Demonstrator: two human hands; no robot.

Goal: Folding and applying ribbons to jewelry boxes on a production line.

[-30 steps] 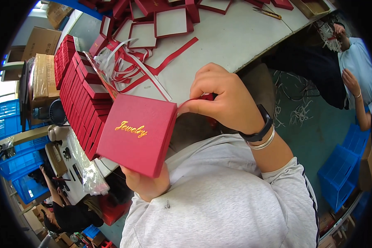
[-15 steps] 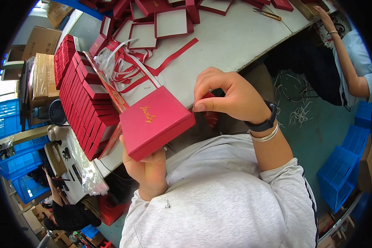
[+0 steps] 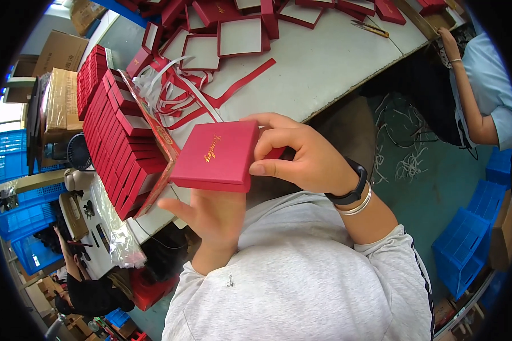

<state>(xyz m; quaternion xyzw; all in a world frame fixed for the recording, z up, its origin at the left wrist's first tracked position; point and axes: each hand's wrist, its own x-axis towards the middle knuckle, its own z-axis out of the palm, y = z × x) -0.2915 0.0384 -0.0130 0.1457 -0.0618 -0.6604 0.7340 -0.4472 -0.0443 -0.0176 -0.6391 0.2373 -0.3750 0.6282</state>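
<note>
A closed red gift box [image 3: 213, 153] with gold lettering on its lid is held over the near edge of the table. My right hand [image 3: 310, 156] grips its right side, thumb at the near corner and fingers along the far part of that side. Below the box is my left hand [image 3: 216, 219], palm up, with the thumb stretched out to the left and away from the box. The box hides its other fingers, so whether they touch its underside does not show. Something red shows behind my right fingers, too covered to name.
Stacked red boxes [image 3: 119, 148] stand at the left. Beyond my hands lie tangled red and white ribbons [image 3: 168, 94], open red box parts [image 3: 240, 37] and yellow-handled snips [image 3: 371, 28]. Another person [image 3: 483, 91] works at the right; blue crates [image 3: 463, 250] stand on the floor.
The box has turned and shifted slightly right. My right hand has moved from its corner to grip its side. My left thumb has come off the box and spread outward.
</note>
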